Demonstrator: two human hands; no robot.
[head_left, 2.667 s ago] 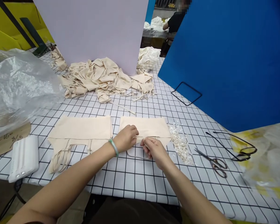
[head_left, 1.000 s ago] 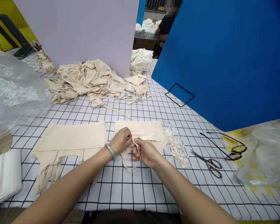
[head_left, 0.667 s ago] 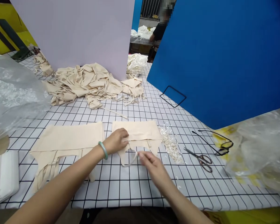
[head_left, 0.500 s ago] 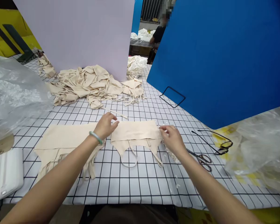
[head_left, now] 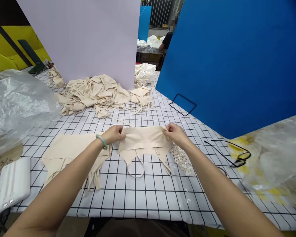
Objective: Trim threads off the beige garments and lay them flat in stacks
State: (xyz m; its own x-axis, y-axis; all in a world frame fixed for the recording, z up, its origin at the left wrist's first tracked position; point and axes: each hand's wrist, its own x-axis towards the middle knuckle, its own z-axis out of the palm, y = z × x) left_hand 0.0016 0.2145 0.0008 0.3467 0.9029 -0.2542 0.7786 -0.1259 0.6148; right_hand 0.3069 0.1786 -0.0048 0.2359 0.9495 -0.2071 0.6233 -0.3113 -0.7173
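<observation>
Beige cloth top (head_left: 144, 140) being lifted by its far corners, left hand (head_left: 114, 134) and right hand (head_left: 174, 132) pinching it; laying it neatly needs even tension

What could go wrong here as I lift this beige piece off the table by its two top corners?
The straps dangling from the beige piece, held by left hand and right hand, might drag through the white scraps. It could also land crooked on the flat stack beside it.
</observation>
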